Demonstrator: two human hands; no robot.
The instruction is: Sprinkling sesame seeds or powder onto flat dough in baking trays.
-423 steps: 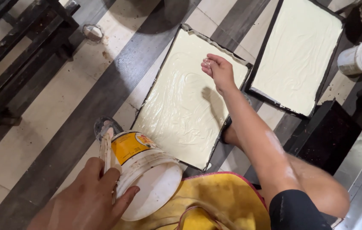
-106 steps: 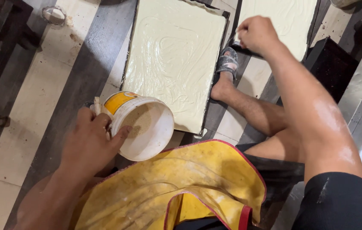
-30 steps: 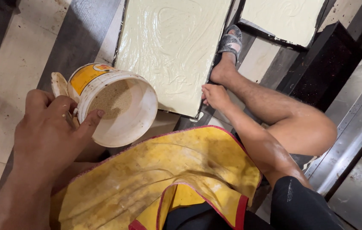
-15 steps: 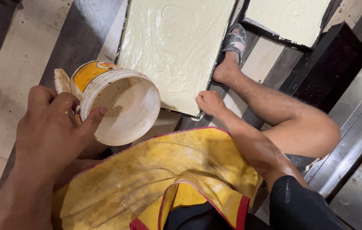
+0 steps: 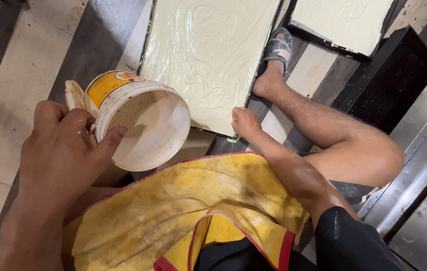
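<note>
My left hand (image 5: 65, 150) grips the rim of a white plastic bucket (image 5: 140, 125) with a yellow label, tilted toward me. A patch of brownish granules lies inside it. My right hand (image 5: 246, 123) hovers with curled fingers just beside the near right corner of a large dark tray (image 5: 144, 47). Nothing shows in its fingers. The tray is filled with smooth cream-coloured batter (image 5: 208, 55). A yellow apron (image 5: 198, 206) covers my lap.
A second batter-filled tray (image 5: 344, 20) lies at the far right. My foot in a grey sandal (image 5: 279, 50) rests between the trays. A black block (image 5: 394, 70) and a metal surface (image 5: 424, 165) stand on the right. The floor is striped tile.
My right hand has drawn back from the far trays to the near corner of the big tray. The bucket has tilted further, showing the granules inside.
</note>
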